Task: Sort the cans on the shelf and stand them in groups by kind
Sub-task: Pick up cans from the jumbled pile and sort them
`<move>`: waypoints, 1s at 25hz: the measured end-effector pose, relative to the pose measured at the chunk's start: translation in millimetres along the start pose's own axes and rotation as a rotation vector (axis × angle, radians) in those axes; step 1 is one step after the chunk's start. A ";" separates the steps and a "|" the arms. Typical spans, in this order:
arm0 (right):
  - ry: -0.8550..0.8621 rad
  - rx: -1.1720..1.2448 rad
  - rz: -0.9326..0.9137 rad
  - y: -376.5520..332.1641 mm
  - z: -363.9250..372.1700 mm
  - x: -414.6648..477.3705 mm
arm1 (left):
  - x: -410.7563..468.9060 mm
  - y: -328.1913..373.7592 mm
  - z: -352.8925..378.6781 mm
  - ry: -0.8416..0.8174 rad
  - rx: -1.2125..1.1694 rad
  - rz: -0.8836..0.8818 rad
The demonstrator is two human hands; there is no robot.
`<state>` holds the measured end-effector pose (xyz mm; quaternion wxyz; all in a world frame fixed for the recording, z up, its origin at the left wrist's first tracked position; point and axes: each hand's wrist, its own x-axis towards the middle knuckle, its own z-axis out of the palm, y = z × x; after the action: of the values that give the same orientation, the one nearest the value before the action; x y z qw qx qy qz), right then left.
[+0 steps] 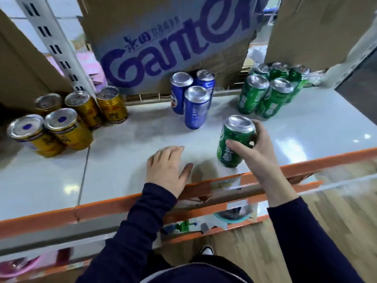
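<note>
Fingers [259,129] of the right hand [262,158] curl round a tilted green aluminium can [234,137] near the front edge of the white shelf [122,160]. Left hand [166,170] lies flat alongside, fingers straight. Behind stand clusters of gold cans [69,127], blue cans [193,107], green cans [271,99]

A: Right-hand grip [259,152]?
B: Fingers and thumb curled round a green aluminium drink can [230,137], tilted, near the front edge of the white shelf [122,160].
A: Left-hand grip [167,170]?
B: Flat on the shelf, palm down, fingers straight, holding nothing.
A: Groups?
B: Five short gold tins [67,127] at left, three tall blue cans [193,105] in the middle, a cluster of green cans [267,97] back right. All upright. A brown printed cardboard box [163,48] stands behind the blue cans.
</note>
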<state>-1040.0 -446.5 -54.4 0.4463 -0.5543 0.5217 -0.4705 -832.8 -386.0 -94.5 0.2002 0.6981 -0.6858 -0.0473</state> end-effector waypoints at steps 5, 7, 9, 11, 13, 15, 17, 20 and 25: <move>0.224 -0.176 -0.059 13.4 -78.6 46.8 | 3.1 32.8 18.4 0.017 0.134 -0.032; 0.353 -0.227 -0.074 18.1 -107.9 67.5 | 2.8 32.2 20.4 0.019 0.160 -0.065; 0.441 -0.250 -0.090 21.1 -132.0 90.2 | 4.4 33.0 22.2 0.018 0.181 -0.105; 0.461 -0.243 -0.096 23.9 -147.1 112.3 | 7.2 35.6 23.3 0.010 0.188 -0.143; 0.437 -0.223 -0.089 28.8 -153.0 129.2 | 8.0 37.5 24.6 0.007 0.192 -0.165; 0.409 -0.272 -0.076 37.9 -154.6 137.9 | 7.8 38.3 25.5 0.018 0.201 -0.168; 0.369 -0.355 -0.071 50.6 -156.4 139.9 | 7.4 39.1 25.2 0.037 0.201 -0.160; 0.358 -0.370 0.017 63.8 -157.1 128.4 | 7.7 42.7 23.5 0.041 0.184 -0.159; 0.257 -0.444 -0.029 67.4 -118.6 82.1 | 4.6 44.4 20.5 -0.005 0.178 -0.180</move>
<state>-1166.6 -532.8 -97.3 0.2370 -0.5816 0.6567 -0.4175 -881.2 -394.0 -97.0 0.1307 0.7716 -0.6225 -0.0058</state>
